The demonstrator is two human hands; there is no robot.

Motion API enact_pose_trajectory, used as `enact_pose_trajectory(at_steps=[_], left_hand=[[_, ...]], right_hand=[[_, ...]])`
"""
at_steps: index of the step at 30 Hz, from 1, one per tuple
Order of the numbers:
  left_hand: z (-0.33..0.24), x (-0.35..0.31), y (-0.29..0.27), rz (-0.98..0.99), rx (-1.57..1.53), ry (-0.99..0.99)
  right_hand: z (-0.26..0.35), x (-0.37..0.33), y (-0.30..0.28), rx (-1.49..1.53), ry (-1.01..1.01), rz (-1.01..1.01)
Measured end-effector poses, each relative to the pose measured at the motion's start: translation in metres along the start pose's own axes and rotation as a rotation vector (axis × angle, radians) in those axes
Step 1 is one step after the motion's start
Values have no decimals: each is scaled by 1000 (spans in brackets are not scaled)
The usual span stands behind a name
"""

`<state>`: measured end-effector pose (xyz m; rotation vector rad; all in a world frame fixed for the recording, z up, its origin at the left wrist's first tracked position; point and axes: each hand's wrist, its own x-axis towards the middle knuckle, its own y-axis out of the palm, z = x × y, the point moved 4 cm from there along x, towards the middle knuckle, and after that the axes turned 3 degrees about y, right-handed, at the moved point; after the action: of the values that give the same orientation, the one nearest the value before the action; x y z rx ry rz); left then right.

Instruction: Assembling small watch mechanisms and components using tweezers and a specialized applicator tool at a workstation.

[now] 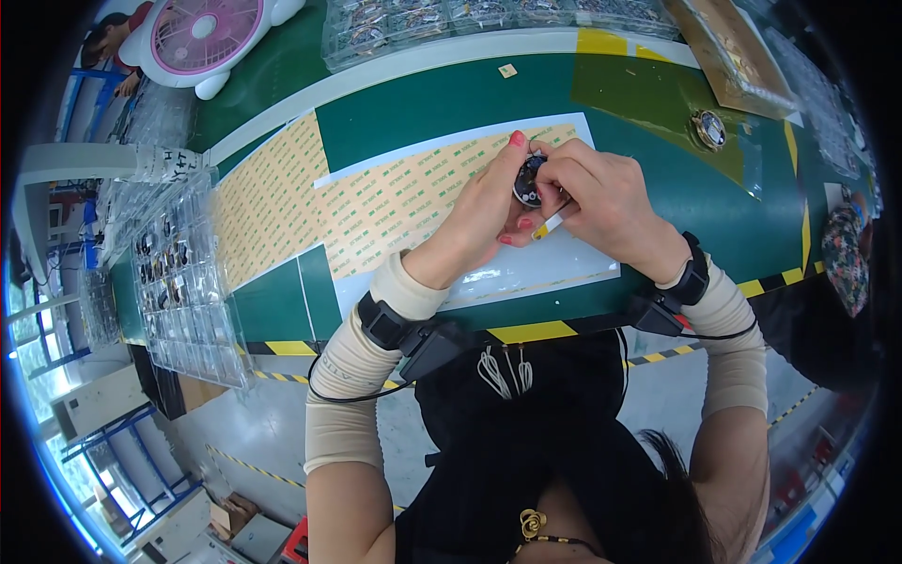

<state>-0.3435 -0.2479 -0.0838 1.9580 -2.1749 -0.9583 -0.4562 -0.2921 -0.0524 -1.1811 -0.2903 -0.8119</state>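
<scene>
My left hand [481,209] is closed round a small round black electronic part [528,182] with a pale rim. My right hand [599,193] meets it there, its fingertips pressed on the part's face. A slim white-and-yellow stick-like tool [549,225] slants out from under my right fingers; its exact kind does not show. What the right fingertips pinch on the part is hidden. Beneath both hands lies a tan sheet of printed adhesive backing [376,211] on a white sheet [489,287].
Clear compartment trays of small parts stand at the left [178,273] and the back [451,19]. Another round part [707,130] lies right, near yellow film [648,103]. A cardboard box [733,56] sits back right. A pink-and-white fan [202,33] and another person [117,42] are back left.
</scene>
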Motion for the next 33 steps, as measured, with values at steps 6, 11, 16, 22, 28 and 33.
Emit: enact_pose_trajectory(at_steps=[6,11,16,22,28,33], left_hand=[[-2,-2,1,-9,-90,1],[-7,-5,4,51,-176,14],[-7,-5,4,92,-214,9],[-6,-2,1,141,-194,40],[-6,0,3,163,-249,41],[-4,4,-6,124,-381,31]], right_hand=[[2,-1,-2,60,91,-76],[2,1,-5,168,188,-66],[0,0,-6,305,307,-53],[-5,0,-7,432,454,-1],[-19,-1,-13,785,752,-22],[-45,0,-35,857,838,-164]])
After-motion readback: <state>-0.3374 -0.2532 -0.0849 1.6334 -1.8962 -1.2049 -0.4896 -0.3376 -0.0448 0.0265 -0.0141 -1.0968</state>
